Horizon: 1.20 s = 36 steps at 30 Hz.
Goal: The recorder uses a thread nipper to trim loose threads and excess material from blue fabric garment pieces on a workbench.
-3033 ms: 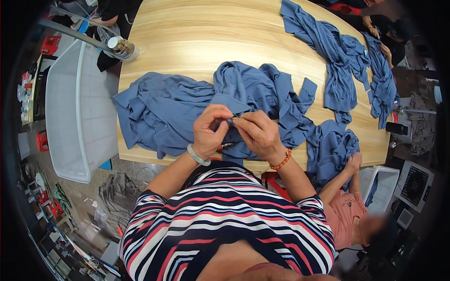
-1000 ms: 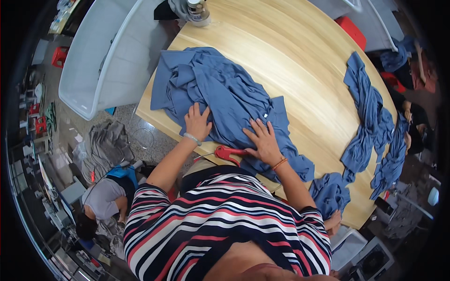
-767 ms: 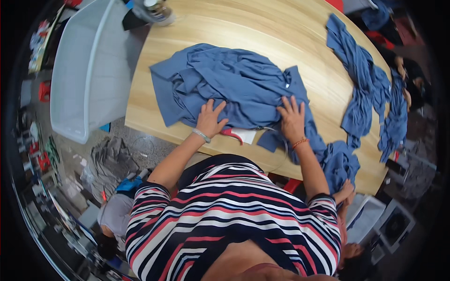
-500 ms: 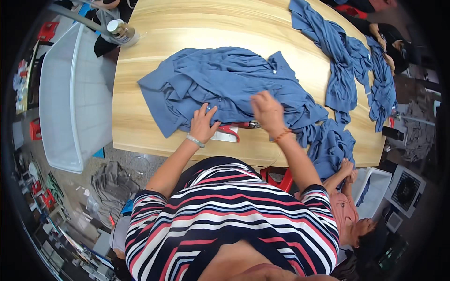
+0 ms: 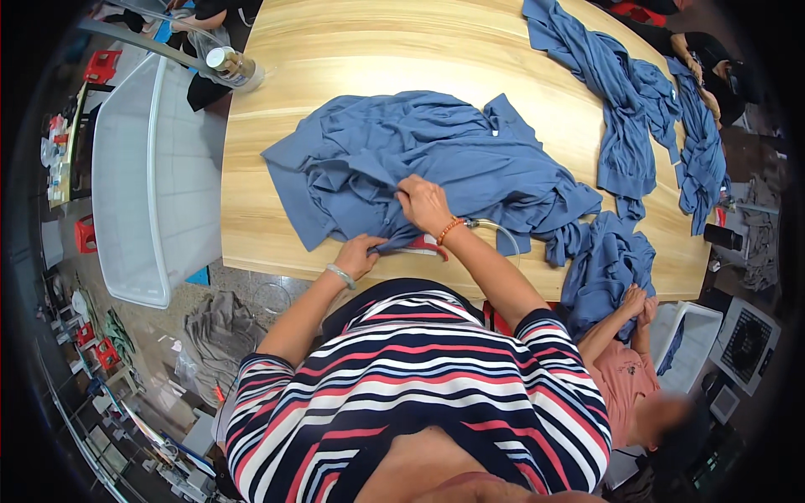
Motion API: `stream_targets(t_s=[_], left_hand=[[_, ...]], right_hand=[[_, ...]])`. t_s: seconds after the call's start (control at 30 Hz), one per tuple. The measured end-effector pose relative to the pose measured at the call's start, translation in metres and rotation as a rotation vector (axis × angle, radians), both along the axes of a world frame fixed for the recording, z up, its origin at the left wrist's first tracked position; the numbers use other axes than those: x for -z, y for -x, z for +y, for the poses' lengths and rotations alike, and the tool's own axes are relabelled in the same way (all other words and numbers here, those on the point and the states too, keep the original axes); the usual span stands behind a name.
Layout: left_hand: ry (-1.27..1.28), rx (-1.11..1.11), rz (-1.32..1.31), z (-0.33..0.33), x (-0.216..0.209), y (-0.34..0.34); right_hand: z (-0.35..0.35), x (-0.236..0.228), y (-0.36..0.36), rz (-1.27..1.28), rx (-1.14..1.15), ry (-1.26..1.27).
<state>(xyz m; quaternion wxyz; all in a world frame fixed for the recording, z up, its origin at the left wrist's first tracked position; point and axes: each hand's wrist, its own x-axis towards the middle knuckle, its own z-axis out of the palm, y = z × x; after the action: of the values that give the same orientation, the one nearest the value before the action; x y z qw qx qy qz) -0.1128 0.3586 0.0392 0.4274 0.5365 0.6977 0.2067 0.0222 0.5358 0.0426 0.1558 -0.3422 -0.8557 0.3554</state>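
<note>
A rumpled blue knit shirt (image 5: 402, 134) lies spread over the wooden table in front of me, with wide ribbed bands and a small white label. At its near edge, my left hand (image 5: 358, 256) pinches the cloth between thumb and fingers. My right hand (image 5: 424, 204) is closed on a fold higher up, pulling the fabric into creases. Beneath my right wrist, a red and white object (image 5: 426, 245) lies partly covered. A clear hose (image 5: 506, 235) with a metal fitting runs beside that wrist.
More blue garments (image 5: 625, 126) lie along the table's right side. A person in pink (image 5: 625, 369) handles one at the near right corner; another works at the far right. A large white bin (image 5: 159, 193) stands left of the table, near a lidded jar (image 5: 235, 69) on its far left corner.
My left hand has moved down to the shirt's near edge and closed on it. My right hand has moved left and down onto the cloth and gripped a fold.
</note>
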Motion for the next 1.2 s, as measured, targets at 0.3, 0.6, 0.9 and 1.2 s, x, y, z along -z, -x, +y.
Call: stream_targets(t_s=[0.3,0.6,0.9,1.2], left_hand=[[-0.567,-0.047,0.292,0.085,-0.096,-0.006],[-0.308,-0.135,0.109,0.097,-0.071,0.004],[-0.455,-0.018,0.444,0.1,-0.057,0.003],[-0.547,-0.193,0.092,0.078,-0.111,-0.015]], right_hand=[[-0.01,-0.046,-0.01,0.052,-0.104,-0.042],[-0.01,-0.055,-0.017,0.175,0.054,0.042],[0.002,-0.051,-0.017,0.206,0.009,0.42],[0.019,-0.071,-0.025,0.347,0.141,0.915]])
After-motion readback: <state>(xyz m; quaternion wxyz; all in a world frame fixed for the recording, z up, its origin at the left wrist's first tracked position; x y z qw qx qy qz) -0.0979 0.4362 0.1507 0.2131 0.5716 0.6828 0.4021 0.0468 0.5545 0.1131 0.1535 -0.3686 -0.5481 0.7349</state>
